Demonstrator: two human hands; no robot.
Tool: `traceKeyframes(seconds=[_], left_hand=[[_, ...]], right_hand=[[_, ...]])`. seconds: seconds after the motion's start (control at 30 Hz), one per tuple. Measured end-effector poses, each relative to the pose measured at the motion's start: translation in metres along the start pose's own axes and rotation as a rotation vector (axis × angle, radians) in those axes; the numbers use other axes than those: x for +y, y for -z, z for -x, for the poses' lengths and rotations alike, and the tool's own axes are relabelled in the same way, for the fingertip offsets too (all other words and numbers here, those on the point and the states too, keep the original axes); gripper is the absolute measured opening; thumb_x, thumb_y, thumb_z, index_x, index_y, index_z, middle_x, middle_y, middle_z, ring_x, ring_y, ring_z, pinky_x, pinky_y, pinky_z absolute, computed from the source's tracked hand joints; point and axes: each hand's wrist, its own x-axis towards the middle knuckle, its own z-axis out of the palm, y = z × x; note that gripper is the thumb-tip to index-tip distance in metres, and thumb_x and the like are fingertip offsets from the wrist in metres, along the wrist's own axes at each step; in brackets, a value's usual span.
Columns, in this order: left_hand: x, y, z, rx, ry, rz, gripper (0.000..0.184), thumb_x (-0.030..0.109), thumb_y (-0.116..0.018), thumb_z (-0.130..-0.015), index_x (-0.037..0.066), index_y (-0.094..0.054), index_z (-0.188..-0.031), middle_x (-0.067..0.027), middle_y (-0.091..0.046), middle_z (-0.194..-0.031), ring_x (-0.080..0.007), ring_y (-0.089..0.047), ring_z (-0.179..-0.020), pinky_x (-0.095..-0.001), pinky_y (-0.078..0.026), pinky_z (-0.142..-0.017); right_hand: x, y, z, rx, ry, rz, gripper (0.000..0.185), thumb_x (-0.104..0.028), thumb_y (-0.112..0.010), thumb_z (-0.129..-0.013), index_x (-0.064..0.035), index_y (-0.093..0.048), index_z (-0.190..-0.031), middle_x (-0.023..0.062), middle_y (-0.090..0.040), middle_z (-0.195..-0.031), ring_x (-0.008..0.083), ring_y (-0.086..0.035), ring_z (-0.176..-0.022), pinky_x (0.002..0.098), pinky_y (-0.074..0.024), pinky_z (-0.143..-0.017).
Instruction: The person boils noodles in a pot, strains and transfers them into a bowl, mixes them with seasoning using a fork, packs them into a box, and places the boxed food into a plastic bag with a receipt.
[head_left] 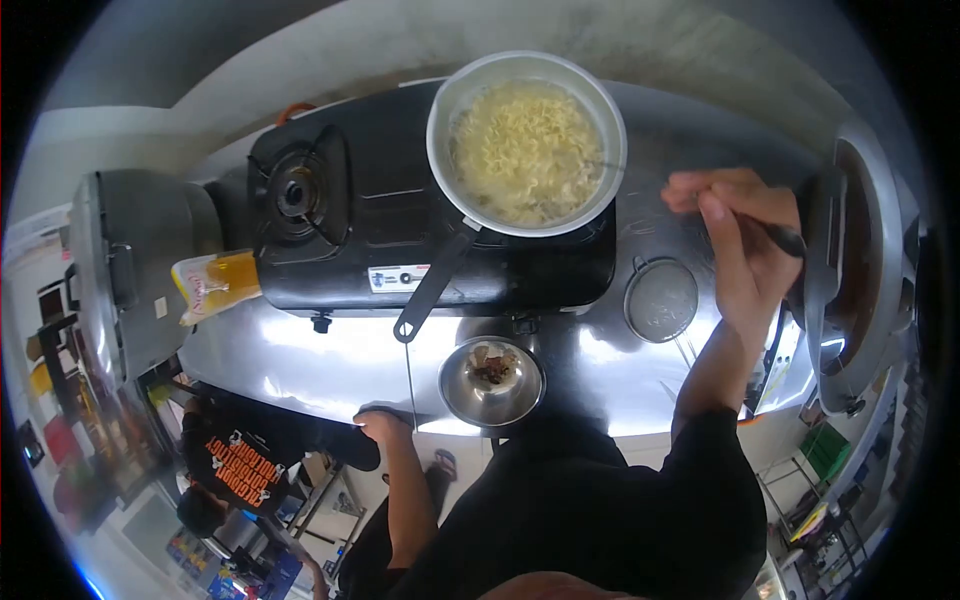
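My right hand [745,235] is closed around a black-handled utensil [786,240], to the right of the pot. Its thin metal part runs left toward the pot, blurred, and its tip cannot be made out. Curly yellow noodles [530,140] lie in pale liquid inside the silver pot [447,190], which stands on the right burner of a black gas stove [380,235]. The pot's long dark handle [437,283] points toward me. At the counter's front edge [350,416], my left hand [386,427] rests with its fingers curled over the edge, partly hidden.
A metal bowl [458,400] with brown and pale ingredients sits near the front edge. A round strainer [661,300] lies right of the stove, and a yellow packet [215,285] left of it. A large metal vessel [850,270] stands far right. Another person [240,465] is lower left.
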Motion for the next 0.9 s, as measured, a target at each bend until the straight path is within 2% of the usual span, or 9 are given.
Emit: traceKeyframes(seconds=[0.07,0.17,0.23,0.3,0.4,0.6,0.7,0.83,0.9], left_hand=[[0.006,-0.004,0.017,0.069,-0.004,-0.021,0.076,0.054,-0.032,-0.102,-0.005,-0.048,-0.147,-0.0198,-0.05,-0.152,-0.041,-0.06,-0.125,-0.0529,-0.054,-0.103],[0.008,-0.006,0.032,0.084,0.002,0.049,0.076,0.057,-0.035,-0.102,-0.007,-0.057,-0.138,-0.0226,-0.059,-0.142,-0.0409,-0.064,-0.119,-0.0503,-0.057,-0.098],[0.002,-0.001,0.017,0.025,-0.043,-0.01,0.076,0.057,-0.035,-0.103,-0.006,-0.051,-0.142,-0.0216,-0.058,-0.142,-0.0397,-0.061,-0.121,-0.0493,-0.054,-0.1],[-0.018,0.006,-0.031,0.052,-0.099,-0.081,0.077,0.059,-0.034,-0.103,-0.005,-0.05,-0.144,-0.0199,-0.059,-0.14,-0.0377,-0.061,-0.12,-0.0503,-0.05,-0.103],[-0.03,0.011,-0.052,-0.046,-0.152,-0.005,0.077,0.058,-0.032,-0.105,-0.01,-0.058,-0.131,-0.0261,-0.064,-0.129,-0.0362,-0.067,-0.107,-0.0458,-0.058,-0.085],[-0.046,0.043,-0.078,-0.499,-0.071,0.131,0.065,0.058,-0.03,-0.108,0.003,-0.062,-0.122,-0.0137,-0.07,-0.088,-0.0276,-0.067,-0.068,-0.04,-0.052,-0.053],[-0.062,0.065,-0.045,-0.243,0.021,0.282,0.056,0.054,-0.037,-0.108,0.005,-0.065,-0.106,-0.0077,-0.062,-0.069,-0.0242,-0.06,-0.056,-0.0405,-0.047,-0.046],[-0.149,0.118,-0.079,-0.26,-0.278,-0.14,0.051,0.049,-0.053,-0.103,0.001,-0.069,-0.107,-0.0143,-0.063,-0.073,-0.0247,-0.059,-0.053,-0.04,-0.048,-0.047],[-0.171,0.159,-0.065,-0.423,-0.177,-0.431,0.054,0.052,-0.055,-0.1,0.001,-0.072,-0.1,-0.0171,-0.063,-0.072,-0.0249,-0.06,-0.054,-0.0412,-0.049,-0.049]], right_hand=[[0.008,-0.006,-0.005,0.084,0.035,0.001,0.011,0.001,-0.068,-0.097,0.0026,-0.065,-0.107,0.0193,-0.074,-0.101,0.0243,-0.074,-0.093,0.0334,-0.0611,-0.084],[0.005,-0.019,-0.007,-0.09,0.01,0.127,0.003,0.002,-0.066,-0.097,0.0012,-0.067,-0.1,0.0146,-0.075,-0.099,0.0193,-0.073,-0.092,0.03,-0.0578,-0.084],[-0.015,-0.02,-0.005,-0.218,-0.057,0.076,0.005,0.003,-0.066,-0.096,-0.0009,-0.067,-0.1,0.0131,-0.076,-0.098,0.0191,-0.073,-0.09,0.0304,-0.0568,-0.082],[-0.036,-0.017,0.002,-0.136,0.096,0.08,0.005,0.002,-0.067,-0.096,-0.0007,-0.067,-0.1,0.0132,-0.076,-0.1,0.0209,-0.074,-0.09,0.0311,-0.0573,-0.081],[-0.055,-0.014,0.018,0.009,0.234,0.08,0.006,0.004,-0.068,-0.095,-0.0005,-0.067,-0.1,0.015,-0.076,-0.104,0.024,-0.075,-0.092,0.0324,-0.0583,-0.081],[-0.044,-0.006,0.075,0.073,0.473,0.249,0.014,0.012,-0.066,-0.093,0.002,-0.066,-0.103,0.0206,-0.075,-0.107,0.0299,-0.076,-0.096,0.0355,-0.0611,-0.082],[-0.061,-0.006,0.113,0.135,0.493,0.218,0.013,0.013,-0.065,-0.093,0.0035,-0.065,-0.103,0.0229,-0.074,-0.11,0.0317,-0.075,-0.099,0.0368,-0.0628,-0.085],[-0.074,-0.017,0.166,0.211,0.526,0.087,0.014,0.012,-0.064,-0.094,0.0043,-0.063,-0.106,0.0257,-0.07,-0.117,0.0346,-0.073,-0.104,0.0388,-0.0634,-0.091],[-0.091,-0.017,0.189,0.126,0.446,0.277,0.014,0.011,-0.061,-0.097,0.0044,-0.061,-0.11,0.0262,-0.069,-0.119,0.0345,-0.072,-0.106,0.0401,-0.0638,-0.092]])
